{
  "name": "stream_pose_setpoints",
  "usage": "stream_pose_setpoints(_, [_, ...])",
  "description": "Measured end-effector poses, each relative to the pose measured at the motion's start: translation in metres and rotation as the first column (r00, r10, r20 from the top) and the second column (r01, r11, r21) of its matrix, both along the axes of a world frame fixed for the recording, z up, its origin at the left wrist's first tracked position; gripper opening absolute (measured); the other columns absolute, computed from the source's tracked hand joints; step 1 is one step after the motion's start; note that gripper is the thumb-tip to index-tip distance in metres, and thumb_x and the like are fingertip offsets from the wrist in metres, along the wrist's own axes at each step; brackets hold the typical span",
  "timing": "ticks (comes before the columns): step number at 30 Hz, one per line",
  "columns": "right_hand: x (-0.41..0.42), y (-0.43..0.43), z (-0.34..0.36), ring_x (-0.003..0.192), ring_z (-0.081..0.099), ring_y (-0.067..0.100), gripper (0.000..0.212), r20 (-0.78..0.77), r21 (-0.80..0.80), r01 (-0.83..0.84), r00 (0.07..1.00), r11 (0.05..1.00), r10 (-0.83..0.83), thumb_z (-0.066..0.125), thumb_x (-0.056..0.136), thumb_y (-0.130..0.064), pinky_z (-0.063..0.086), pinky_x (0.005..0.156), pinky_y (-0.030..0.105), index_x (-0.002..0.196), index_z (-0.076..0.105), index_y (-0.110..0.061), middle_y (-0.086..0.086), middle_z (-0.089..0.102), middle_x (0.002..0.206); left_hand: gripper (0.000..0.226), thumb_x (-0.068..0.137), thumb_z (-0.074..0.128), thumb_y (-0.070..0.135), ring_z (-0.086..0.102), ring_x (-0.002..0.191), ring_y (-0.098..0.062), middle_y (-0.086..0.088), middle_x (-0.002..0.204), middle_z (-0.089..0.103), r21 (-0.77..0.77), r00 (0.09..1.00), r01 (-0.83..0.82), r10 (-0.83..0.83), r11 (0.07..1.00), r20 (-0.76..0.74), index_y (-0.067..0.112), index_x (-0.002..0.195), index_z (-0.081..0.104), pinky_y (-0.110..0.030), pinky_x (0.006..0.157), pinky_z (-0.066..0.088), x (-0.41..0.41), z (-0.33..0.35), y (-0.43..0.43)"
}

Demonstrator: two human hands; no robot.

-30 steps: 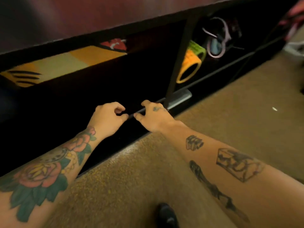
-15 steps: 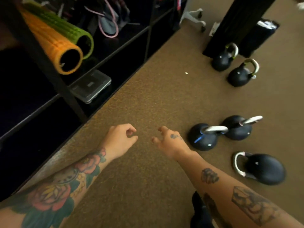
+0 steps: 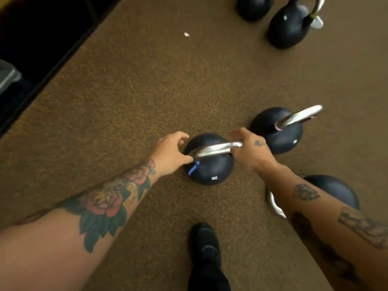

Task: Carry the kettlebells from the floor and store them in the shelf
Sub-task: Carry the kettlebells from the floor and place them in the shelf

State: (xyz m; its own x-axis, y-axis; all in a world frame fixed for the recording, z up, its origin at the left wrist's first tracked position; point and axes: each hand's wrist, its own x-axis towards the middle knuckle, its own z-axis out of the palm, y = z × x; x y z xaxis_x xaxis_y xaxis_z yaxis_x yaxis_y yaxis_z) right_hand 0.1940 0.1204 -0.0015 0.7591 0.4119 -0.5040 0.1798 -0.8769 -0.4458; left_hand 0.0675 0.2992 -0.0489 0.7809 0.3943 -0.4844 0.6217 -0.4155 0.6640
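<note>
A black kettlebell with a silver handle and a blue mark [image 3: 212,173] stands on the brown floor in front of me. My left hand [image 3: 170,152] is cupped at the left end of its handle, fingers apart and touching it. My right hand [image 3: 249,152] curls around the right end of the handle. A second kettlebell with a pink-marked handle [image 3: 279,141] stands just behind my right hand. Another kettlebell [image 3: 336,190] lies on its side, partly hidden under my right forearm. The dark shelf [image 3: 31,38] runs along the left edge.
Two more kettlebells [image 3: 287,28] [image 3: 252,7] stand at the top right. A grey flat object [image 3: 8,76] sits in the bottom shelf bay. My black shoe [image 3: 206,248] is on the floor below the hands. A white scrap [image 3: 186,34] lies on the floor.
My view has swung from the shelf down to the floor. Both hands have moved from mid-air onto the handle of the blue-marked kettlebell.
</note>
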Motion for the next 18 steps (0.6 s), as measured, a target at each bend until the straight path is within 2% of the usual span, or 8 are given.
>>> stream_pose_setpoints(5, [0.051, -0.034, -0.066, 0.133, 0.052, 0.033, 0.062, -0.140, 0.070, -0.004, 0.990, 0.998, 0.014, 0.057, 0.092, -0.003, 0.047, 0.107, 0.046, 0.151, 0.045, -0.019, 0.014, 0.053, 0.148, 0.086, 0.065, 0.091, 0.021, 0.053, 0.128, -0.026, -0.009, 0.139, 0.055, -0.021, 0.991, 0.041, -0.044, 0.999, -0.130, 0.021, 0.142, 0.051, -0.035, 0.102, 0.043, 0.036, -0.067, -0.025])
stream_pose_setpoints(7, [0.059, -0.049, -0.089, 0.117, 0.061, 0.028, 0.066, -0.230, 0.107, 0.048, 0.973, 0.993, -0.023, 0.058, 0.089, 0.000, 0.057, 0.086, 0.034, 0.149, 0.047, -0.025, 0.011, 0.058, 0.140, 0.082, 0.063, 0.092, 0.022, 0.054, 0.124, -0.026, -0.006, 0.131, 0.057, -0.023, 0.996, 0.017, -0.019, 1.000, -0.091, 0.022, 0.137, 0.056, -0.031, 0.097, 0.041, 0.037, -0.088, -0.032])
stream_pose_setpoints(8, [0.062, -0.055, -0.101, 0.104, 0.065, 0.024, 0.066, -0.269, 0.134, 0.067, 0.963, 0.989, -0.029, 0.060, 0.087, 0.000, 0.056, 0.070, 0.026, 0.146, 0.050, -0.029, 0.009, 0.061, 0.133, 0.077, 0.063, 0.093, 0.024, 0.055, 0.120, -0.024, -0.003, 0.126, 0.057, -0.022, 0.999, -0.009, 0.008, 1.000, -0.042, 0.022, 0.133, 0.060, -0.032, 0.097, 0.042, 0.038, -0.097, -0.036])
stream_pose_setpoints(9, [0.063, -0.058, -0.111, 0.096, 0.065, 0.021, 0.065, -0.301, 0.167, 0.089, 0.953, 0.982, -0.035, 0.064, 0.086, 0.000, 0.053, 0.062, 0.022, 0.142, 0.054, -0.031, 0.007, 0.063, 0.127, 0.071, 0.063, 0.093, 0.025, 0.057, 0.116, -0.021, 0.000, 0.121, 0.059, -0.020, 0.999, -0.042, 0.043, 0.999, 0.033, 0.022, 0.127, 0.064, -0.034, 0.098, 0.044, 0.038, -0.105, -0.040])
stream_pose_setpoints(11, [0.066, -0.060, -0.132, 0.104, 0.065, 0.019, 0.060, -0.335, 0.255, 0.162, 0.940, 0.953, -0.071, 0.074, 0.083, -0.002, 0.056, 0.078, 0.030, 0.135, 0.062, -0.030, 0.004, 0.065, 0.124, 0.056, 0.064, 0.092, 0.024, 0.063, 0.107, -0.018, 0.001, 0.112, 0.064, -0.015, 0.960, -0.132, 0.131, 0.991, 0.246, 0.020, 0.116, 0.070, -0.035, 0.096, 0.049, 0.036, -0.124, -0.049])
stream_pose_setpoints(13, [0.063, -0.055, -0.150, 0.113, 0.063, 0.018, 0.054, -0.352, 0.357, 0.249, 0.929, 0.901, -0.117, 0.082, 0.080, -0.002, 0.054, 0.096, 0.037, 0.127, 0.068, -0.024, 0.003, 0.067, 0.123, 0.052, 0.065, 0.091, 0.023, 0.066, 0.104, -0.018, -0.002, 0.109, 0.068, -0.047, 0.892, -0.278, 0.276, 0.960, 0.359, 0.019, 0.112, 0.070, -0.034, 0.092, 0.051, 0.030, -0.142, -0.058])
stream_pose_setpoints(16, [0.053, -0.049, -0.177, 0.112, 0.065, 0.012, 0.049, -0.324, 0.474, 0.342, 0.925, 0.811, -0.201, 0.087, 0.076, -0.001, 0.053, 0.095, 0.027, 0.120, 0.071, -0.014, 0.003, 0.071, 0.121, 0.044, 0.067, 0.088, 0.017, 0.066, 0.104, -0.019, -0.008, 0.110, 0.067, -0.080, 0.819, -0.424, 0.420, 0.902, 0.392, 0.018, 0.107, 0.070, -0.034, 0.093, 0.051, 0.024, -0.165, -0.067])
stream_pose_setpoints(18, [0.046, -0.045, -0.195, 0.114, 0.067, 0.015, 0.042, -0.311, 0.536, 0.419, 0.905, 0.733, -0.291, 0.083, 0.079, 0.001, 0.052, 0.098, 0.030, 0.118, 0.071, -0.007, 0.009, 0.072, 0.122, 0.030, 0.069, 0.081, 0.021, 0.064, 0.101, -0.014, -0.008, 0.107, 0.064, -0.056, 0.794, -0.429, 0.406, 0.902, 0.453, 0.017, 0.097, 0.070, -0.023, 0.092, 0.047, 0.028, -0.173, -0.070])
